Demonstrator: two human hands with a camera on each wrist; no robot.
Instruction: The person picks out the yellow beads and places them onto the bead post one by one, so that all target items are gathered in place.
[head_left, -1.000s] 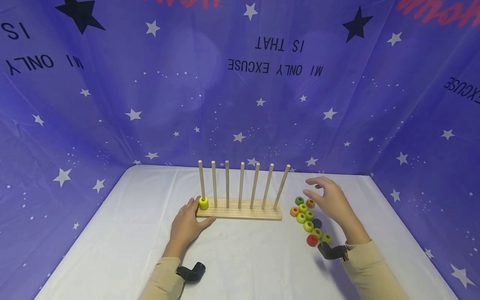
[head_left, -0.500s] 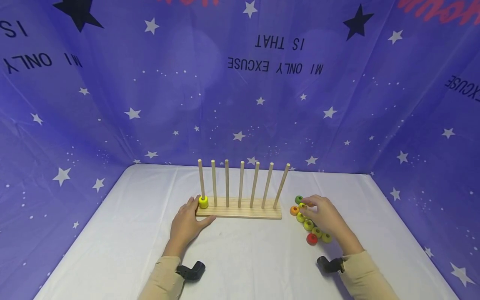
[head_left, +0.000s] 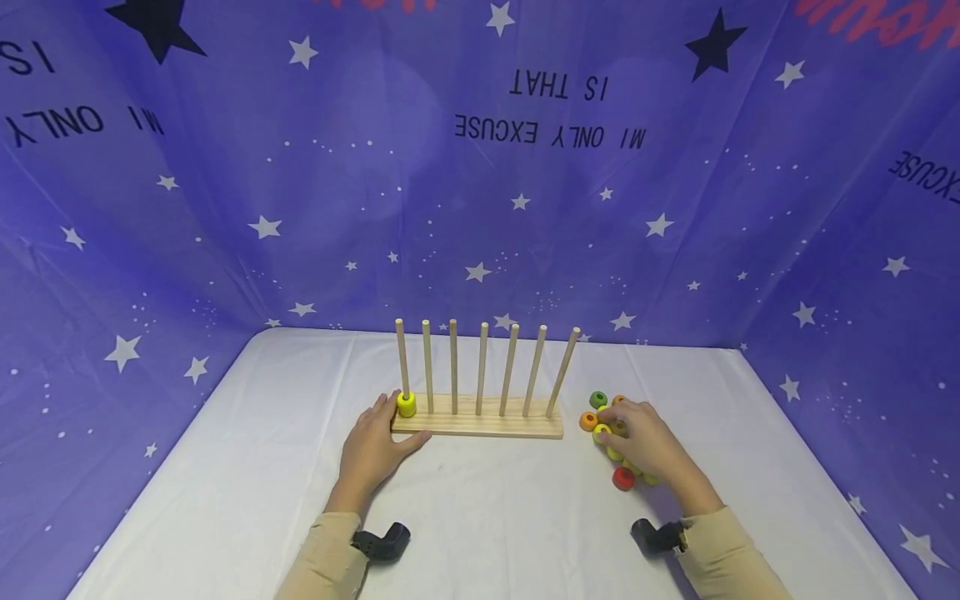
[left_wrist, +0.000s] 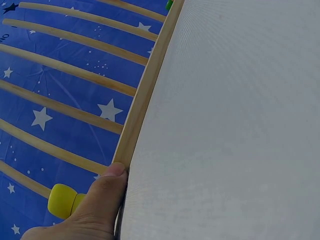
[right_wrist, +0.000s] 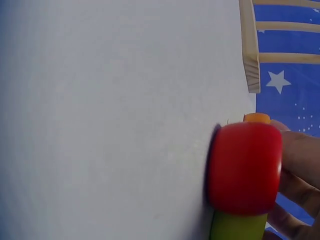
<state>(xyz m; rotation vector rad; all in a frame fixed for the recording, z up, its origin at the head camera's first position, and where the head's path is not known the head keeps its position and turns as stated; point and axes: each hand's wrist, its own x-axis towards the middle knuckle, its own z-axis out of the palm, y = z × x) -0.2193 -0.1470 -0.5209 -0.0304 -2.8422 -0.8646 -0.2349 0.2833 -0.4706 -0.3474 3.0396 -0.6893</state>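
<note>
A wooden peg stand, its upright pegs in a row, stands on the white table. Yellow beads sit at the foot of its leftmost peg. My left hand grips the stand's left end, thumb pressed on the front edge of the base. To the right of the stand, my right hand reaches over a cluster of loose beads. Its thumb and index fingertip pinch a yellow bead from either side. The palm covers several other beads.
Around the right hand lie a green bead, an orange bead and a red bead. The red one looms large in the right wrist view. A purple star-printed cloth rises behind the white table.
My right hand came down and left onto the bead cluster, then slid slightly nearer, and its fingers closed about a yellow bead. The left hand and the stand stayed put.
</note>
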